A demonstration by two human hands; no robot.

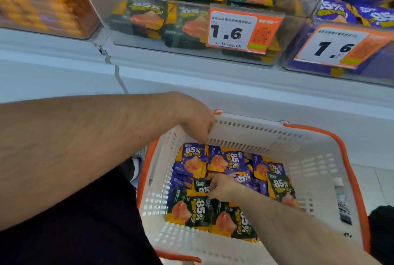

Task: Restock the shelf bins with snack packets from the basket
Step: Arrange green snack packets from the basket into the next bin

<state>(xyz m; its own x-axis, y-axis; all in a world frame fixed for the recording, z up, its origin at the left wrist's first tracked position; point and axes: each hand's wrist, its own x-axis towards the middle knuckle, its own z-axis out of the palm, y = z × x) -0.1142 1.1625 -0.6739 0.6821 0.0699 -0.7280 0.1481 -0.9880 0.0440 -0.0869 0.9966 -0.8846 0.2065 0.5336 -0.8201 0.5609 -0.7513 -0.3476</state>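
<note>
Below, right hand (221, 186) pinching a dark-green-and-yellow "85%" packet (201, 187) in the basket (309, 158), left hand (198, 120) slack

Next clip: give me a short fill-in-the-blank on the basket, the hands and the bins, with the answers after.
1. The right hand pinches a dark green packet inside the ____.
2. The basket is white with an ____ rim and handle.
3. The price tag on the middle bin reads ____.
4. The left hand hovers over the basket's ____ wall.

Missing words: basket; orange; 1.6; far
</note>
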